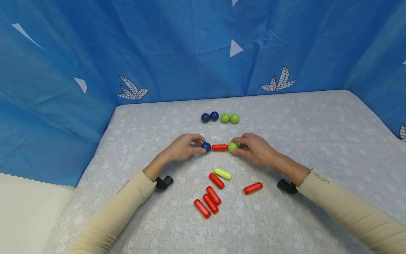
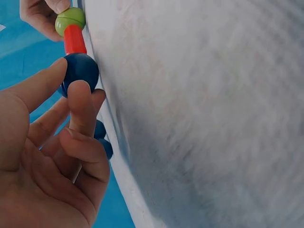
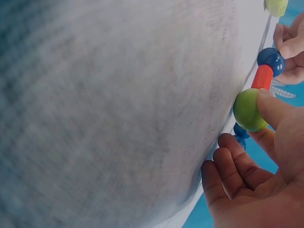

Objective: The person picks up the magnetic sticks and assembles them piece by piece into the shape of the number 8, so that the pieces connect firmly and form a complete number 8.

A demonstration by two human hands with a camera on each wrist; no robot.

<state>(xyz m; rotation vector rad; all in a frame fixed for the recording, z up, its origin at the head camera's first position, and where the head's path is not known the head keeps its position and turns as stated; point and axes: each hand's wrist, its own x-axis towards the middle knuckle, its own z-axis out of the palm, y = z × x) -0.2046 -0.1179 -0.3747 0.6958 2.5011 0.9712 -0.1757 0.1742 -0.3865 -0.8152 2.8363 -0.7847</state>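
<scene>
My left hand (image 1: 188,146) pinches a dark blue ball (image 1: 206,146) between thumb and fingertips, close over the table. From the other side, my right hand (image 1: 255,148) pinches a green ball (image 1: 233,146) with thumb and forefinger. A red rod (image 1: 220,147) spans the space between the two balls, its right end at the green one and its left end right by the blue one. Both wrist views show the balls and the red rod (image 2: 75,40) in one line, and the right hand's other fingers (image 3: 234,172) are spread away from the green ball.
Behind the hands stand two blue balls (image 1: 210,116) and two green balls (image 1: 229,118) in a row. Nearer lie a yellow rod (image 1: 223,174), a red rod (image 1: 253,188) on the right and several more red rods (image 1: 202,209). A blue curtain (image 1: 196,53) hangs behind the patterned tablecloth (image 1: 152,123).
</scene>
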